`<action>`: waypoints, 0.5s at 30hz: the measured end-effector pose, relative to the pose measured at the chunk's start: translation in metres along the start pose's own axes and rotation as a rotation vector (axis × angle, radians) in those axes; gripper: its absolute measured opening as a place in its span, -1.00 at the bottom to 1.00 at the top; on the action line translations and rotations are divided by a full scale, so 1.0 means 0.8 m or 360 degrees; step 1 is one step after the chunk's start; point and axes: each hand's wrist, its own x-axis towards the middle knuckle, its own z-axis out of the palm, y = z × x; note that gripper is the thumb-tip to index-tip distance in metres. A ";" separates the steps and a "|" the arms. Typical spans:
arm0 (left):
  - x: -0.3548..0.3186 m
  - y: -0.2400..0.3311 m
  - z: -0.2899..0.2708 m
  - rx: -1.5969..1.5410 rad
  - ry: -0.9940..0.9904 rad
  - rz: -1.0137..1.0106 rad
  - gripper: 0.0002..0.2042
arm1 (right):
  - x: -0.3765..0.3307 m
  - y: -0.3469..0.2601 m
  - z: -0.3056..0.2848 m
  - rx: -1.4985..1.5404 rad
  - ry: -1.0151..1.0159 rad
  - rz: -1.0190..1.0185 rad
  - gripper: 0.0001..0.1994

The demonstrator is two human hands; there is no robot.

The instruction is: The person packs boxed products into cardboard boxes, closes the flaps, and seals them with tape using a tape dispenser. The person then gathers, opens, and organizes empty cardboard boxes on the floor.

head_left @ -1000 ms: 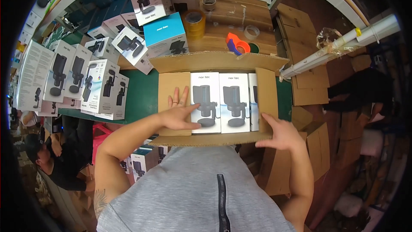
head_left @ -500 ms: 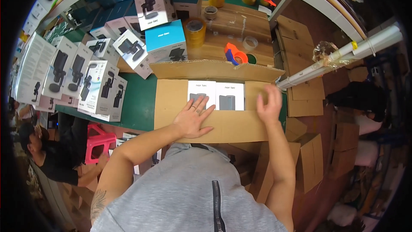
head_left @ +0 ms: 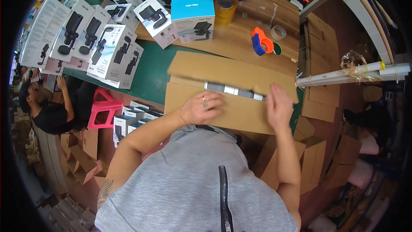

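A brown cardboard carton point(head_left: 240, 114) lies on the bench in front of me. Its far flap point(head_left: 219, 66) slants down over the opening. Through the remaining gap, parts of white and grey product boxes point(head_left: 231, 90) show inside. On the near flap rests my left hand point(head_left: 203, 107), with its fingers loosely bent and apart, holding nothing. At the carton's right end my right hand point(head_left: 280, 106) grips the corner of the far flap; its fingertips reach over the edge.
White microphone boxes point(head_left: 109, 53) stand at the left, and a teal-topped box point(head_left: 193, 17) behind the carton. An orange-and-blue tape dispenser point(head_left: 262, 43) and tape rolls point(head_left: 225, 9) lie beyond. Left of the bench are a pink stool point(head_left: 104, 107) and another person point(head_left: 51, 107).
The far flap has come down toward me over the product boxes, with my right hand at its corner. My left hand has drawn off the boxes onto the near flap. The view has shifted.
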 end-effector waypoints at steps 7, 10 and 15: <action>0.044 0.022 -0.020 0.0324 -0.0254 -0.0734 -0.39 | -0.037 0.013 0.045 -0.0323 -0.0067 -0.0001 -0.32; 0.011 -0.005 0.017 0.0475 -0.0943 -0.0976 -0.20 | -0.015 0.003 0.031 -0.0291 -0.0136 0.0049 -0.24; 0.005 -0.006 0.006 0.0528 -0.0973 -0.0915 -0.21 | 0.023 -0.090 -0.085 -0.0138 0.0472 0.0038 -0.13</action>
